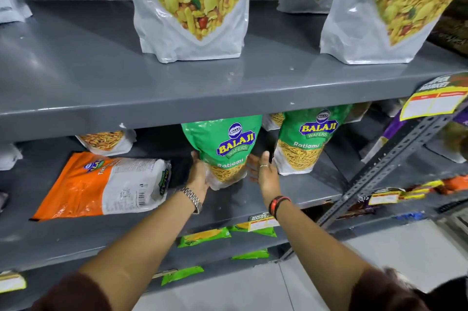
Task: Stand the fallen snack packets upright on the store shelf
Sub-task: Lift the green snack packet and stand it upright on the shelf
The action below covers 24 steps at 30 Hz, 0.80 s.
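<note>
Though cupped, both hands (198,175) beside packet (228,148)

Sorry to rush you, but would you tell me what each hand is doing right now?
Left hand: open, palm pressed against the left side of the green packet.
Right hand: open, fingers spread beside the packet's right edge; contact unclear.
</note>
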Available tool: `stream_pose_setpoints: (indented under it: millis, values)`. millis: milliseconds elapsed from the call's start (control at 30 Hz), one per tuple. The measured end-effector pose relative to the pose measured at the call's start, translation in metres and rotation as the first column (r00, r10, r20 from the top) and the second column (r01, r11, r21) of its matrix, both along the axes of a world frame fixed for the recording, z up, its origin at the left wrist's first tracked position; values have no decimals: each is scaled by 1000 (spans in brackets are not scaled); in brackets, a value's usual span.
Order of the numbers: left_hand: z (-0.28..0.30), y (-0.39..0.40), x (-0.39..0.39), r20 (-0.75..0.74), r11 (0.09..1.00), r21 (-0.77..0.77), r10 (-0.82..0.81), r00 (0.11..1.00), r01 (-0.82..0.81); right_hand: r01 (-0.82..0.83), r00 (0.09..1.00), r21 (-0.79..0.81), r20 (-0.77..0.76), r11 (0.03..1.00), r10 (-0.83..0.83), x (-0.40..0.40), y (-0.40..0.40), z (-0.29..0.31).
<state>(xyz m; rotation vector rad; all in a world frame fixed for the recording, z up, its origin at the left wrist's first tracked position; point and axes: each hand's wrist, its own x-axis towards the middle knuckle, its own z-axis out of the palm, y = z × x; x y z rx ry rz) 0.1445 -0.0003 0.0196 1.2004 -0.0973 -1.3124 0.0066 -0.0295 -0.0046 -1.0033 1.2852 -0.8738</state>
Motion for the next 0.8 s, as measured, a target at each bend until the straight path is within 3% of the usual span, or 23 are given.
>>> stream_pose_setpoints:
  millis: [167, 367, 500, 633, 800]
  values:
    - [4, -12, 9, 175, 991, 90, -116, 978, 102, -29, 1000, -18, 10, 999, 29, -12, 5, -2]
    - [-10, 21, 9, 136, 983, 158, -111, 984, 89, -48, 989, 1, -142, 999, 48, -21, 20, -19]
    - [-28, 68, 20, 39, 969, 223, -120, 992, 109, -174, 979, 61, -92, 983, 179, 6, 34, -28]
    - [-32, 111, 45, 14, 964, 242, -119, 993, 112, -302, 952, -129, -84, 945, 293, 60, 45, -20]
    - [-37, 157, 97, -59, 974, 228, 28, 998, -14, -454, 876, -381, -358, 805, 324, 133, 55, 8]
